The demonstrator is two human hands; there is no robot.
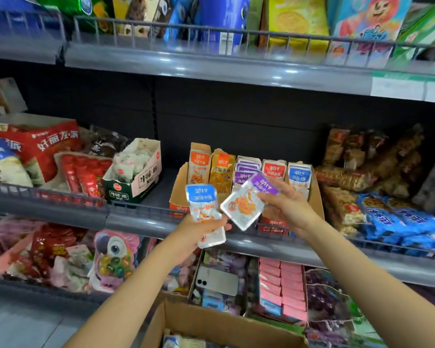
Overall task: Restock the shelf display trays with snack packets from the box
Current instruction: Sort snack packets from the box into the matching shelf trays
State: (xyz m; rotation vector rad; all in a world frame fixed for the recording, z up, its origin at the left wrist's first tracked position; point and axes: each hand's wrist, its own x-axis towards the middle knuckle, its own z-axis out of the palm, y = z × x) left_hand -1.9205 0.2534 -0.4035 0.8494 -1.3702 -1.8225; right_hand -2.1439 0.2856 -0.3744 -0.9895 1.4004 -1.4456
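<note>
Just below the middle of the head view, the left hand [189, 231] comes up from the lower left and grips a blue-labelled packet [202, 207] by its lower half, holding it upright with the label facing the camera. Its fingers are curled round the back of the packet and mostly hidden; one fingertip shows at the packet's right edge. A second silver edge below suggests more than one packet in this grip, though that cannot be told for sure. To the right, the right hand [289, 204] reaches in from the lower right with the wrist bent inward and pinches a purple-labelled packet [246, 202] at its label end between thumb and fingers [268, 195], so the packet hangs tilted, its clear end low and to the left, close beside the blue one.

Both packets hover in front of the cardboard display tray [317, 197] on the middle shelf, which holds upright rows sorted by label colour. The purple packet sits just in front of the purple row [246, 169], probably so it can be slotted in there, label up like its neighbours. The blue row [299, 175] stands at the tray's right end, which is likely where the left hand's load belongs; keeping it raised keeps it ready for that.

At the bottom centre, the open cardboard box [226, 322] shows a few more packets inside. On the lower shelf, a phone [217, 280] lies on top of a tray of sweets.
</note>
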